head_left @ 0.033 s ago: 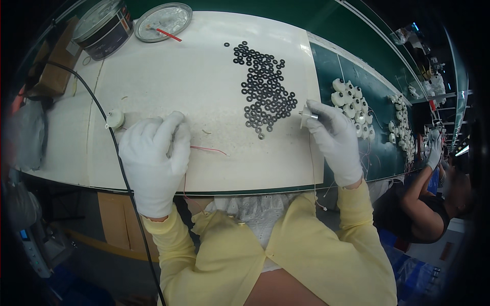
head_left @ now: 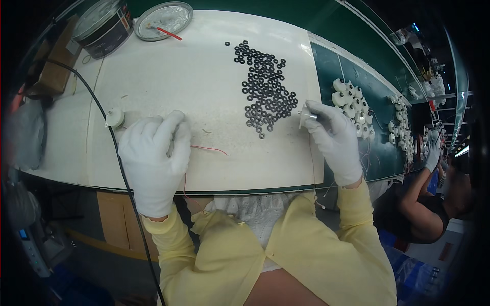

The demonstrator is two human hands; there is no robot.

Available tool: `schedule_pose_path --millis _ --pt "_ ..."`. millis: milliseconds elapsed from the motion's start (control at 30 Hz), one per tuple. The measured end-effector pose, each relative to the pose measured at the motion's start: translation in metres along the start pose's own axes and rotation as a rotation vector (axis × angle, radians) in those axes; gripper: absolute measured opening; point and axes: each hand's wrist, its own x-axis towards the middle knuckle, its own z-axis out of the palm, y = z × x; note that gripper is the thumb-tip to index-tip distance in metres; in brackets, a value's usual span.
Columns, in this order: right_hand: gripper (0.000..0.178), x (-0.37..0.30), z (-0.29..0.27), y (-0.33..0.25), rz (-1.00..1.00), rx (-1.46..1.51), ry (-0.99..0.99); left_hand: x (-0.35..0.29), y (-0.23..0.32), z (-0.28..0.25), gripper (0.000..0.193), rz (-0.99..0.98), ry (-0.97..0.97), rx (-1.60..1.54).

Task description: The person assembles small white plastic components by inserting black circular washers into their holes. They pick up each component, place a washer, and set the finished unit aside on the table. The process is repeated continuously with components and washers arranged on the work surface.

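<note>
My left hand (head_left: 155,158), in a white glove, rests on the white table sheet with its fingers curled together. A thin red wire (head_left: 209,148) comes out beside it; whatever lies inside the grip is hidden. My right hand (head_left: 336,140), also gloved, pinches a small motor (head_left: 308,117) with a silvery body and a short shaft pointing left. From it a thin wire hangs past the table's front edge. Many black rings (head_left: 265,81) lie in a loose patch between my hands, toward the far side. Just left of my left hand sits a round white part (head_left: 116,118).
A black cable (head_left: 96,99) runs down past my left hand. Far left stand a bucket (head_left: 104,30), a cardboard box (head_left: 53,66) and a round lid (head_left: 164,23) bearing a red stick. White assembled parts (head_left: 352,104) cover the green surface at right; a co-worker (head_left: 426,204) is beyond.
</note>
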Motion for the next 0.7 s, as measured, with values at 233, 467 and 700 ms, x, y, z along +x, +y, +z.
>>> schedule_pose_path --millis 233,467,700 --pt "0.031 0.009 0.003 -0.008 -0.117 -0.191 -0.024 -0.004 -0.001 -0.003 0.020 -0.046 -0.052 -0.010" --pt "0.031 0.012 0.004 -0.010 -0.121 -0.295 -0.046 -0.006 -0.001 -0.005 0.022 -0.076 -0.080 -0.017" --pt "0.028 0.017 0.006 -0.007 -0.150 -0.439 -0.027 -0.006 -0.001 -0.005 0.022 -0.080 -0.088 -0.024"
